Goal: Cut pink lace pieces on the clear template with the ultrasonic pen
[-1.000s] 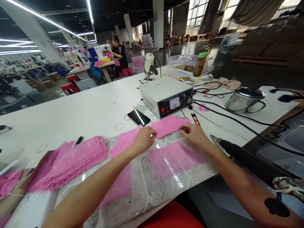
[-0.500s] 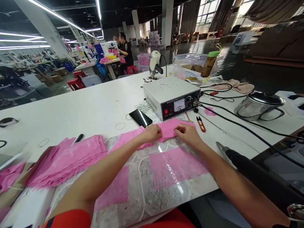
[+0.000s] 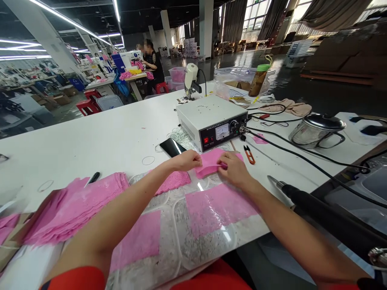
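At 1 o'clock from the middle of the clear mat (image 3: 169,237), just this side of the meter box (image 3: 217,117): pink cloth (image 3: 208,161), under both my hands. Right hand (image 3: 234,168) has its near edge pinched between thumb and fingers, edge lifted into a fold. Left hand (image 3: 189,160) is curled in, fingertips at the cloth's left end; can't tell if they grip it or only touch.

Status: edge up, rest of the cloth lies flat, so I'd call this piece part-handled. Can't tell how many layers sit there.

Other pink stuff: small bumpy-edged pile (image 3: 175,182) at 12 o'clock, partly behind my left forearm, neither hand on it. Big layered stack (image 3: 89,201) at 9 to 10, marker (image 3: 93,178) by its far side. Flat pink piece (image 3: 222,207) at 3, another piece (image 3: 142,239) at 8; can't tell if they're on or under the plastic. Nothing shows which pile is finished and which is waiting, so no count from me.

Tools: orange snips (image 3: 249,155) at 2, black hand tool (image 3: 314,211) at 3, both out of hand. Box switch glows red.
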A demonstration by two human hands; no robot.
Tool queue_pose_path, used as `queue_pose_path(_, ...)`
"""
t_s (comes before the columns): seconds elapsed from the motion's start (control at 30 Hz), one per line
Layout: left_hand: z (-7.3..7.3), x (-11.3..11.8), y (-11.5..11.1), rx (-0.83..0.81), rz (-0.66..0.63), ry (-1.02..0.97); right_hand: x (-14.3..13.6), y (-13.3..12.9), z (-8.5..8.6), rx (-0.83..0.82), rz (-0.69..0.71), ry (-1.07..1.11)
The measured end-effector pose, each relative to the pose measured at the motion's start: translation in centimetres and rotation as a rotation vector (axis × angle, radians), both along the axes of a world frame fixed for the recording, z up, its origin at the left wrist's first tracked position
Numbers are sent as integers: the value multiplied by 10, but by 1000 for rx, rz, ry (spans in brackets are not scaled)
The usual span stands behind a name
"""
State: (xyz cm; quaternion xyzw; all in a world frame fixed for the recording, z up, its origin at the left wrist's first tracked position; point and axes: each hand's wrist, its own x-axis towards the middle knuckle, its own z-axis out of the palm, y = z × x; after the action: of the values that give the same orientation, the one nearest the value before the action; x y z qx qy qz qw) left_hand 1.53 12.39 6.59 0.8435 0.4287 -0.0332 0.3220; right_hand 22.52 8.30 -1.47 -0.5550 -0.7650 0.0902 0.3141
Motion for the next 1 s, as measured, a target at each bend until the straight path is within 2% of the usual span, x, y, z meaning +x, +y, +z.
queue_pose_path(0.1, 9, -6, -11, -22, -6, -49, 15, -9, 4, 11, -15, -64)
queue_pose_path(0.17, 8, -12, -25, -54, -14, -78, 23, -26, 5, 16, 28, -110)
queue_pose_path(0.23, 3, -17, -43, -101, -27, -93, 29, -50, 4, 72, 121, -191)
queue_pose_path(0.33, -9, -24, -73, -173, -64, -95, 33, -86, 1, 241, 281, -285)
queue_pose_path(0.47, -20, -28, -105, -193, -97, -80, 34, -117, -4, 345, 376, -301)
queue_pose_path(0.7, -28, -23, -132, -73, -55, 4, 37, -127, -6, 357, 398, -332)
queue_pose_path(1.0, -33, -21, -145, -4, -21, -22, 48, -129, -9, 401, 379, -335)
